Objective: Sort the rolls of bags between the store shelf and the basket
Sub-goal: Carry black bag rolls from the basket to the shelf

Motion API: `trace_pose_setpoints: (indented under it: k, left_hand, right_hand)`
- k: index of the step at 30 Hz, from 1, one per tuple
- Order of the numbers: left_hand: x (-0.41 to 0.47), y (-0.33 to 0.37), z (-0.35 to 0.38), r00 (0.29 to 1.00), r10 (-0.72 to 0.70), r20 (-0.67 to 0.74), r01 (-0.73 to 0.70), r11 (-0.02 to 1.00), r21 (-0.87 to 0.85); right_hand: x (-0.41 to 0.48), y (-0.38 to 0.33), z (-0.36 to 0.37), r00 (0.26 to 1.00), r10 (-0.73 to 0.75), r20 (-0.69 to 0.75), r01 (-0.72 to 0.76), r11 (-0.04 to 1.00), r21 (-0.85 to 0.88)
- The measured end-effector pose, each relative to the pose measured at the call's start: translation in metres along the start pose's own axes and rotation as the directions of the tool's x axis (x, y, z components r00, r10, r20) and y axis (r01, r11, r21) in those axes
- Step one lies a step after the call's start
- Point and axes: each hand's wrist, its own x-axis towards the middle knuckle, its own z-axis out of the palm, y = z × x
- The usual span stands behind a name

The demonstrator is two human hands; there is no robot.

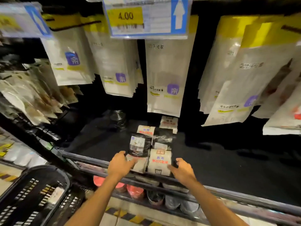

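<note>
Several rolls of bags stand in a cluster on the dark store shelf [228,160]. A black roll [140,145] with a white label sits on top of a white roll [140,165] at the front left. A white roll with red print [160,161] stands beside it. My left hand [121,163] holds the left side of the front-left rolls, thumb by the black roll. My right hand [182,170] touches the right side of the white roll with red print, fingers spread. More white and black rolls [162,137] stand behind. The black basket [37,194] is at the lower left.
White hanging bag packs [169,75] with yellow tops fill the rack above the shelf. A price tag [146,17] reads 4.00. A metal rail [236,194] edges the shelf front. Red and dark rolls [135,191] line the shelf below.
</note>
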Motion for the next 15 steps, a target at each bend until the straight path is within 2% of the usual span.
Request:
trace_pose_setpoints:
  k: [3, 6, 12, 15]
  left_hand:
    - [0.028, -0.012, 0.011, 0.994, -0.074, 0.085, 0.073, 0.997, 0.018]
    - [0.048, -0.021, 0.023, 0.985, -0.119, 0.128, 0.127, 0.990, -0.056]
    - [0.072, -0.029, 0.029, 0.959, -0.132, 0.253, 0.183, 0.964, -0.191]
    - [0.083, -0.036, 0.033, 0.937, -0.125, 0.327, 0.229, 0.926, -0.301]
  right_hand:
    - [0.027, 0.000, 0.024, 0.994, 0.106, 0.014, -0.107, 0.991, 0.086]
    - [0.046, 0.003, 0.046, 0.983, 0.186, -0.003, -0.183, 0.969, 0.169]
    - [0.065, -0.006, 0.069, 0.954, 0.272, -0.122, -0.248, 0.951, 0.182]
    - [0.071, -0.005, 0.077, 0.946, 0.300, -0.124, -0.272, 0.941, 0.204]
